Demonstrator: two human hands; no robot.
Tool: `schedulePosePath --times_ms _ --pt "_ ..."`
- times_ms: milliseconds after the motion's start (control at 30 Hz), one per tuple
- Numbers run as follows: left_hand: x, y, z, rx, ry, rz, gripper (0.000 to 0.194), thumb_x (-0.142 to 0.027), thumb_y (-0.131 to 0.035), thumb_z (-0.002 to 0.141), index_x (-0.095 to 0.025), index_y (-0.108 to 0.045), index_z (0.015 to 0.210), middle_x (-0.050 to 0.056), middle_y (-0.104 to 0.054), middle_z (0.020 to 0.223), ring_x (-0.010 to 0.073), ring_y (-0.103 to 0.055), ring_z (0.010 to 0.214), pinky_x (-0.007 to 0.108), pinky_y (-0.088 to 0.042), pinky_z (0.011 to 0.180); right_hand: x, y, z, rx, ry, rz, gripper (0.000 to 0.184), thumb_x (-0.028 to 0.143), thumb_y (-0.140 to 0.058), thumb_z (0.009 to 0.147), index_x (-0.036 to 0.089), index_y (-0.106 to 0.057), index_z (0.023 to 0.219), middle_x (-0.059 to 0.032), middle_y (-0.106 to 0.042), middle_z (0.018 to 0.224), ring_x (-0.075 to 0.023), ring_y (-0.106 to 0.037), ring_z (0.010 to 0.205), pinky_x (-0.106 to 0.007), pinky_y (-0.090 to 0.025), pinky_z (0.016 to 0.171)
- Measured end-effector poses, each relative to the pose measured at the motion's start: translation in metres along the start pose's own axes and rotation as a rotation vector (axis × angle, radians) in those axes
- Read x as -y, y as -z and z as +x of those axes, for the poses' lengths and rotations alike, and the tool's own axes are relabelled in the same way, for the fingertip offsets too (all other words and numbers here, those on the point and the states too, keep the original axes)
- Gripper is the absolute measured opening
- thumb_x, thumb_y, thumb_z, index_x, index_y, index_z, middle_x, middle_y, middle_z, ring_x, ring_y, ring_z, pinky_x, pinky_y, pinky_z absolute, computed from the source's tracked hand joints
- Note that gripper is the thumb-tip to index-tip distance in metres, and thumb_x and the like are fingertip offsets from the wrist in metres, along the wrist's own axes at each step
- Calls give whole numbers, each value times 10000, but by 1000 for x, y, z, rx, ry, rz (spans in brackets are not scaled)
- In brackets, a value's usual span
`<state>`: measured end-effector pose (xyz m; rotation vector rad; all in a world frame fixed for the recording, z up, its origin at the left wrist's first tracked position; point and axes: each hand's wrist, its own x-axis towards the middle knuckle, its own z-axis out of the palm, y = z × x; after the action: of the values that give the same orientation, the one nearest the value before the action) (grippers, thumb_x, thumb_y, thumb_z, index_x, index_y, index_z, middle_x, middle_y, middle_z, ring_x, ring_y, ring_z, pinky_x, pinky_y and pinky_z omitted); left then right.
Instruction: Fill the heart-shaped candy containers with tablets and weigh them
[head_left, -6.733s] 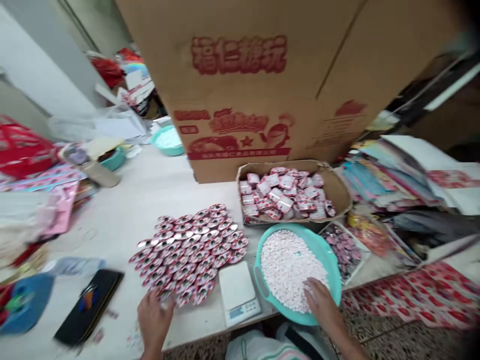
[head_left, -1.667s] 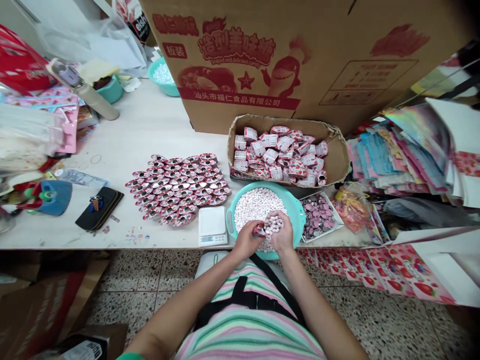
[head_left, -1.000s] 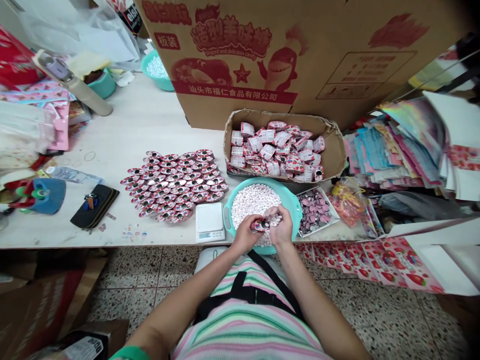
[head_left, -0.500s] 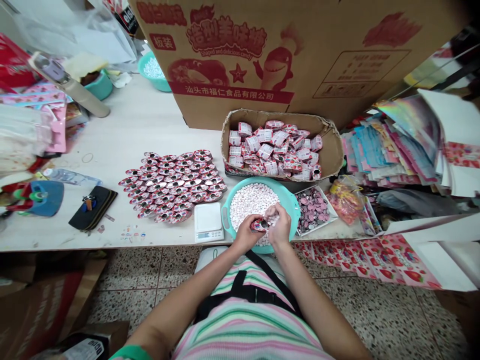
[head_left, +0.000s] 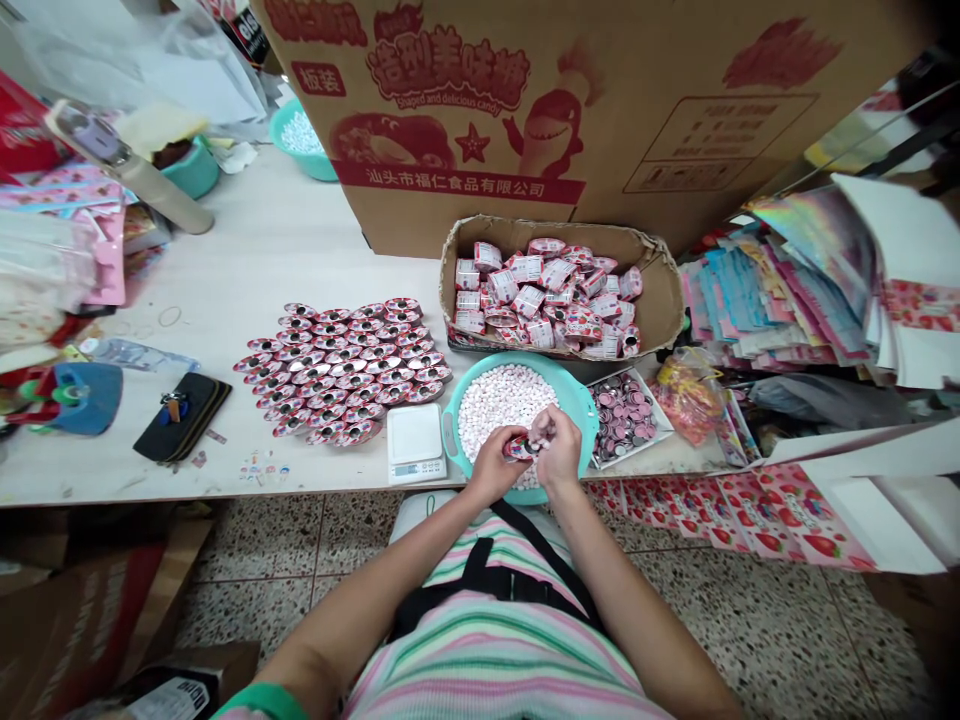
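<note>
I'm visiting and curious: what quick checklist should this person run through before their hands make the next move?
1. Grip: the left hand holds the red foil blister tray firmly. Ok.
2. Supply: the right hand pinches pale candies over the teal basin. Ok.
3. Spill: no candies are visible outside the basin near the hands. Ok.
4. Digital scale: sits beside the basin, within reach. Ok.
5. Scale reading: too small to read. Cannot tell.
6. Blister tray cavities: hidden by the fingers, so whether they are filled is unclear. Cannot tell.
</note>
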<state>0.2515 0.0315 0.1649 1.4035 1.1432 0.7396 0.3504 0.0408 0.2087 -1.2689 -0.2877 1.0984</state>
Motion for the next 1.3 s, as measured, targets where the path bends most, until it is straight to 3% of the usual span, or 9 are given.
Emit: schedulePosePath --times_ms 100,267,500,700,800,900,1067,1200,1300 --pt "-2 1 0 15 -25 16 389 -68 -662 613 -199 -597 973 32 -616 977 189 -570 943 327 -447 862 2 -2 -2 -6 -41 24 319 366 -547 765 201 -424 522 60 -368 470 -66 -318 406 -239 -261 415" --pt "-5 1 -1 47 -36 26 386 -65 -647 618 -204 -602 975 31 -627 966 195 -577 936 327 -451 852 0 -4 -3 -130 -30 34 339 389 -545 768 204 -399 524 67 -342 461 -58 -302 390 -229 -243 385" --pt "-6 12 -9 -1 -5 -19 359 -122 -675 650 -198 -596 992 36 -633 989 187 -590 946 320 -455 867 7 6 6 -88 -131 155 386 417 -545 766 204 -330 525 83 -272 471 -42 -244 376 -210 -208 348" --pt "10 67 -36 -357 14 84 360 -275 -684 712 -209 -578 1050 59 -610 1077 201 -569 1031 345 -441 934 7 37 19 -209 -139 140 330 357 -576 732 193 -370 533 80 -318 471 -33 -281 391 -184 -214 346" --pt "34 100 -48 -610 122 63 417 -327 -676 714 -199 -543 1087 60 -618 1059 192 -590 984 338 -470 903 -2 52 18 -268 -105 27 316 349 -588 726 191 -395 533 79 -330 465 -35 -295 392 -179 -222 347" --pt "64 127 -52 -742 222 78 478 -332 -713 658 -177 -544 1078 51 -627 1003 196 -598 936 358 -481 883 -14 62 15 -276 -89 -70 309 356 -604 717 187 -418 537 73 -362 482 -35 -308 398 -178 -236 350" --pt "102 145 -47 -702 268 144 431 -259 -721 626 -162 -565 1017 43 -627 967 192 -592 899 374 -476 871 -37 70 13 -239 -157 -256 290 367 -631 694 173 -473 547 62 -410 488 -35 -329 400 -175 -243 352" --pt "118 145 -35 -598 192 259 363 -228 -692 656 -182 -574 996 41 -632 966 182 -595 902 316 -471 853 -51 78 12 -227 -227 -309 309 399 -635 684 173 -476 547 65 -414 474 -34 -334 393 -174 -254 354" --pt "127 146 -27 -587 160 339 344 -207 -673 673 -185 -569 1000 47 -631 966 193 -597 908 319 -470 849 -56 84 10 -242 -238 -317 310 410 -638 676 176 -477 552 69 -415 466 -33 -332 381 -176 -256 348"
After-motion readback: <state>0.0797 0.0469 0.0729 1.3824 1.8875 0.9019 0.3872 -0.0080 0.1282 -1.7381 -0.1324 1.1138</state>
